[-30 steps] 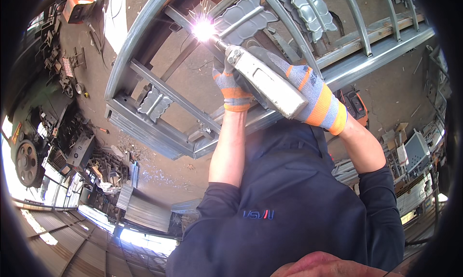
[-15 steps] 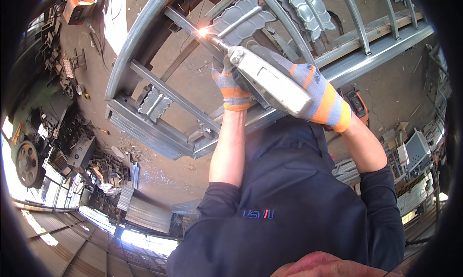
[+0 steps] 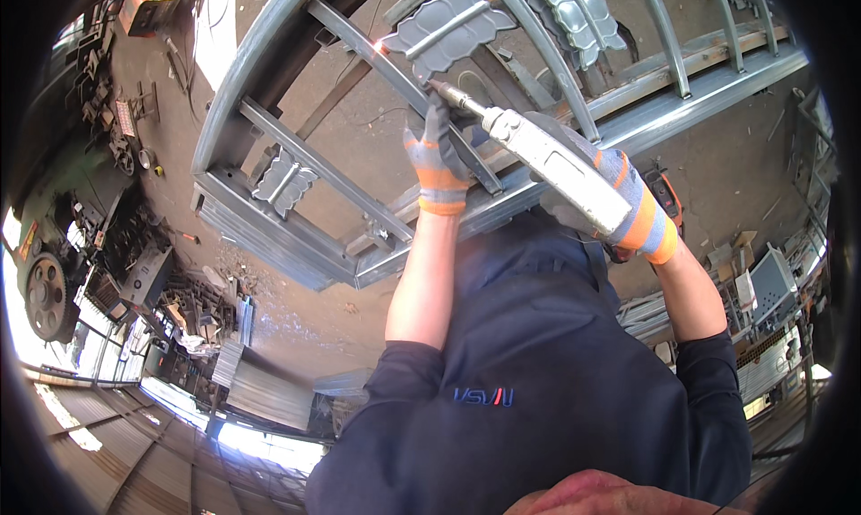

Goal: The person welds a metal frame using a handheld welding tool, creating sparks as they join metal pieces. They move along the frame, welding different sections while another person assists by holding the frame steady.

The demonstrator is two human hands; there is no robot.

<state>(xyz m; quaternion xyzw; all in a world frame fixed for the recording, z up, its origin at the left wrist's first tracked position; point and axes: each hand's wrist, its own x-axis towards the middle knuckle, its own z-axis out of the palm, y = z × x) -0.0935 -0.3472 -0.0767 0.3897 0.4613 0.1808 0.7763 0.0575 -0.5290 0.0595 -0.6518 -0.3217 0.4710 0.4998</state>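
My right hand (image 3: 619, 188), in a grey and orange glove, is closed around a silver-white welding gun (image 3: 556, 165). The gun's nozzle points up and left, its tip just by my left fingers. In a matching glove, my left hand (image 3: 438, 170) rests at a square metal bar (image 3: 395, 76), fingers curled over it. Higher on that bar glows a small red-hot spot (image 3: 378, 46), where a leaf-shaped metal panel (image 3: 448, 31) meets it. The bar belongs to a curved galvanized frame (image 3: 215, 129). Part of my right fingers is hidden by the gun.
A second leaf-shaped panel (image 3: 578, 17) lies to the right, and a smaller one (image 3: 285, 181) sits at the left in the frame. An orange machine (image 3: 143, 4) stands far left. A black-and-orange tool (image 3: 662, 197) is on the floor behind my right hand. Scrap metal (image 3: 193, 313) lies at left.
The bright welding flash and sparks have stopped, leaving a red glow. The gun has drawn back down and right with my right hand. My left hand has moved little.
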